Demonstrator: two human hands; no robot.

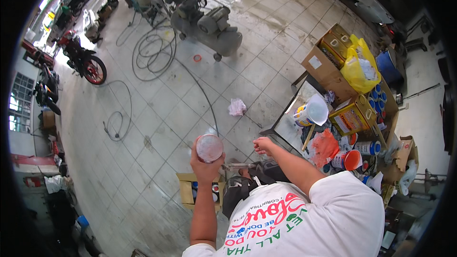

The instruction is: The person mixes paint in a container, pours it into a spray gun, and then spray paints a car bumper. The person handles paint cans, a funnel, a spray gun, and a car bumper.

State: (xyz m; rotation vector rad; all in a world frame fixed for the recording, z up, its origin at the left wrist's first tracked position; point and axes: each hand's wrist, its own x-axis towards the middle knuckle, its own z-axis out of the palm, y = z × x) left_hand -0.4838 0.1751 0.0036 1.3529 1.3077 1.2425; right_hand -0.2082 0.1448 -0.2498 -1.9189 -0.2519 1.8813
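Note:
My left hand [203, 165] is wrapped round a round can [210, 148], whose pale, pinkish-grey stained circular end faces up. To its right, my right hand [262, 146] is held out over the floor with its fingers curled closed. Whatever it may hold is too small or hidden to make out. A grey metallic thing [236, 166] lies just below and between the hands, by my lap, partly covered. Below the left hand, beside my forearm, an open cardboard box [186, 192] contains several small cans.
A low table [289, 123] at right bears a white tub [316, 110], an orange-stained cloth [324, 145], an orange-lined can [351, 160] and yellow tins. A black hose [200, 85] crosses the tiled floor from an air compressor [206, 24]. Crumpled paper [237, 107] lies ahead; motorcycles stand far left.

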